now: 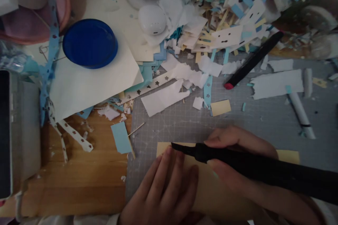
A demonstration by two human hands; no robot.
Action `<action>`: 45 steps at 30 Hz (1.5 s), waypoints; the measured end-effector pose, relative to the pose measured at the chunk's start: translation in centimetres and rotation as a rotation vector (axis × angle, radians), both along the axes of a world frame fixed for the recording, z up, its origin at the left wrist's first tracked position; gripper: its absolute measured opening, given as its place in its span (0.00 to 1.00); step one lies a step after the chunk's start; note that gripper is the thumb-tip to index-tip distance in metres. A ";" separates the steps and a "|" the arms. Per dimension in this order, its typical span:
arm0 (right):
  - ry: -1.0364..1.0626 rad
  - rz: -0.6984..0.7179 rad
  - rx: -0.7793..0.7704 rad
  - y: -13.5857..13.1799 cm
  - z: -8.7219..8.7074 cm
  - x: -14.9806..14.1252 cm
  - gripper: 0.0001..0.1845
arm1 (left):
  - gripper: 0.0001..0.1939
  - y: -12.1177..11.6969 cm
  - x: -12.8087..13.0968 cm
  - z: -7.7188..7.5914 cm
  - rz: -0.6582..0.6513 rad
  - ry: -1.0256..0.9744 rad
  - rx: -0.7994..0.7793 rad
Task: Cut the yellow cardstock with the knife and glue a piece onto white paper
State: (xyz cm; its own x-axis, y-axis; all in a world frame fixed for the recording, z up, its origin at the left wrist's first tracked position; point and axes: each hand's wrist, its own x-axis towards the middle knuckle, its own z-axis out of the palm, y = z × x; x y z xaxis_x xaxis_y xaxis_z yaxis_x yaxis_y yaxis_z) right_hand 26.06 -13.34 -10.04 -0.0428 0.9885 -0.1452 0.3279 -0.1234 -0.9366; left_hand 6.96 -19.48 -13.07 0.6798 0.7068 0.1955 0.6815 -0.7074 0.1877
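My left hand lies flat, fingers together and stretched out, pressing on a sheet of yellow paper on the grey cutting mat. My right hand grips a thick black marker that lies nearly level, its chisel tip touching the paper's upper left edge just above my left fingertips. Most of the yellow sheet is hidden under my hands and the marker.
Heaps of white, blue and yellow paper scraps fill the back. A blue round lid sits on white paper. A second black marker with red end and a white pen lie on the mat. Wooden tabletop shows left.
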 end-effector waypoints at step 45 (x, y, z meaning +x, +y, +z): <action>-0.139 0.005 0.058 0.0 0.0 -0.2 0.06 | 0.31 -0.1 0.0 -0.5 0.001 -0.020 0.005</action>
